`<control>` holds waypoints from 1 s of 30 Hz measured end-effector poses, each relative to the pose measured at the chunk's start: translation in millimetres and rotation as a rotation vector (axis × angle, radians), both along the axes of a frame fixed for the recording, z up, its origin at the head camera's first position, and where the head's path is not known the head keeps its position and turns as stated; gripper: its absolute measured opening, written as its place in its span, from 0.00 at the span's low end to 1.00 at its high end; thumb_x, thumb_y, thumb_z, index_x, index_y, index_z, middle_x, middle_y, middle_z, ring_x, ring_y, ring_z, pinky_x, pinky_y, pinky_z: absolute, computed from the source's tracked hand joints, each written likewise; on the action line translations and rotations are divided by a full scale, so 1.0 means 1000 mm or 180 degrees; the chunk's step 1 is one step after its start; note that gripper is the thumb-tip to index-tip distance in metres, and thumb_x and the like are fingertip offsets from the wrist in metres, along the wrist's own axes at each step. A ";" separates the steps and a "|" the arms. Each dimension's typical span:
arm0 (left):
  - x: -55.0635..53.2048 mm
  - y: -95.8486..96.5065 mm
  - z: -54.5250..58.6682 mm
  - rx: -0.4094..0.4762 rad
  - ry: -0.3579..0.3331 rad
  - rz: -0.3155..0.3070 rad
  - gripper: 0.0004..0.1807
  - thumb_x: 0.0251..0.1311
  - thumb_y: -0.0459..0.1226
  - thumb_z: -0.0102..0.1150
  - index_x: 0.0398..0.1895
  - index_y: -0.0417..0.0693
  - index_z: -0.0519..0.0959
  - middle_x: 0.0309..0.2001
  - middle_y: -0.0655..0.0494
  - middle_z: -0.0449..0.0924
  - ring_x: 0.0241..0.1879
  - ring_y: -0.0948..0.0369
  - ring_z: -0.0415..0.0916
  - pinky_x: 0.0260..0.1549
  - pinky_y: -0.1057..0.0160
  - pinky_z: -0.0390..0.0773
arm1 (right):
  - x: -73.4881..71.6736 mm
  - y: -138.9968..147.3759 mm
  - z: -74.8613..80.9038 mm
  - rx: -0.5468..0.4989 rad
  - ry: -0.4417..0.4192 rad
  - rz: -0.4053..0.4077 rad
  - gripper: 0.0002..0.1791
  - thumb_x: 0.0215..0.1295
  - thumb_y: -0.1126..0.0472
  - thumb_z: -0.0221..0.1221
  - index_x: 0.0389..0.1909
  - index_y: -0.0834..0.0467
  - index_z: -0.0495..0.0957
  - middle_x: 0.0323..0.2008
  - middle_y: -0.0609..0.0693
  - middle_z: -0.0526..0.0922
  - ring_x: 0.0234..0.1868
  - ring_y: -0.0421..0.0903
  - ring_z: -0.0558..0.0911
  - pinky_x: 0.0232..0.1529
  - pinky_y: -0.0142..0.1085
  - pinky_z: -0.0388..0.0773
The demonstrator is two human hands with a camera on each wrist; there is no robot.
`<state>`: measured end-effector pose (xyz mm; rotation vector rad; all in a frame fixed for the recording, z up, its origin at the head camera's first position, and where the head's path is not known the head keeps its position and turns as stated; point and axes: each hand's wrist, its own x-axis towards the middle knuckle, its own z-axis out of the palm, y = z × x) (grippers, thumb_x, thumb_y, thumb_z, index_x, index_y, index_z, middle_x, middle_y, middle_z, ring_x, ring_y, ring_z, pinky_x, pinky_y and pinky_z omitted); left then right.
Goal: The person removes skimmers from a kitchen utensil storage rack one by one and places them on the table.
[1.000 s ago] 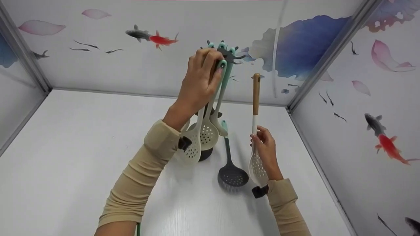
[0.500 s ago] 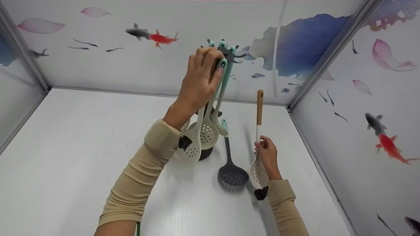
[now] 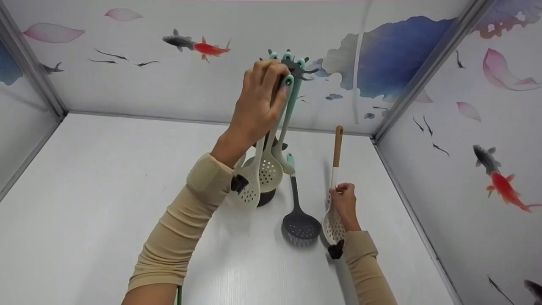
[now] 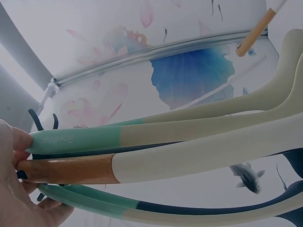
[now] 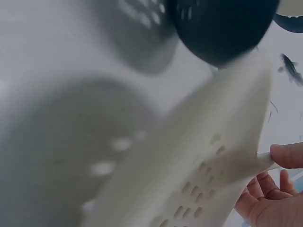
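Note:
My left hand (image 3: 256,106) grips the top of a dark hooked utensil rack (image 3: 300,71), its thumb by a teal handle end. Several utensils hang below, among them a cream slotted spoon (image 3: 269,171); in the left wrist view a wooden-handled utensil (image 4: 71,171) hangs with the teal-handled ones. To the right, my right hand (image 3: 346,205) pinches the white neck of a slotted spoon (image 3: 332,226) with a wooden handle, held upright, bowl down near the table. The right wrist view shows its holed bowl close up; part of that bowl is behind the wrist in the head view.
A dark skimmer (image 3: 300,224) with a teal handle end is just left of the white slotted spoon, low over the white table (image 3: 106,203). Printed panels with fish and petals stand behind and at both sides, joined by metal rails (image 3: 423,72).
My right hand has lowered the wooden-handled slotted spoon towards the table and slightly right. The left hand keeps its grip on the rack, and the dark skimmer stays where it was.

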<state>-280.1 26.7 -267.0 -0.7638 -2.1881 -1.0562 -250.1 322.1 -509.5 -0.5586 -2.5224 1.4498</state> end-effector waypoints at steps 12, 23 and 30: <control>0.001 0.000 0.000 -0.0024 -0.0047 0.0026 0.16 0.69 0.44 0.37 0.57 0.54 0.64 0.61 0.54 0.58 0.63 0.55 0.53 0.51 0.62 0.73 | 0.002 0.002 -0.014 0.0405 -0.0398 0.0338 0.17 0.67 0.64 0.49 0.53 0.66 0.74 0.53 0.63 0.75 0.53 0.55 0.74 0.51 0.44 0.74; 0.001 0.001 0.001 -0.0022 -0.0046 0.0020 0.16 0.69 0.45 0.37 0.57 0.54 0.64 0.61 0.55 0.58 0.64 0.55 0.53 0.51 0.62 0.73 | 0.002 -0.005 -0.010 0.0649 -0.0531 0.0733 0.22 0.64 0.69 0.49 0.59 0.71 0.67 0.58 0.70 0.68 0.60 0.64 0.68 0.60 0.51 0.67; 0.001 0.000 0.000 -0.0005 -0.0020 0.0017 0.16 0.69 0.44 0.37 0.57 0.54 0.64 0.61 0.54 0.58 0.63 0.54 0.54 0.50 0.61 0.74 | 0.001 -0.009 -0.008 0.1074 -0.0717 0.0960 0.23 0.59 0.68 0.52 0.57 0.70 0.70 0.57 0.72 0.67 0.61 0.67 0.64 0.63 0.56 0.60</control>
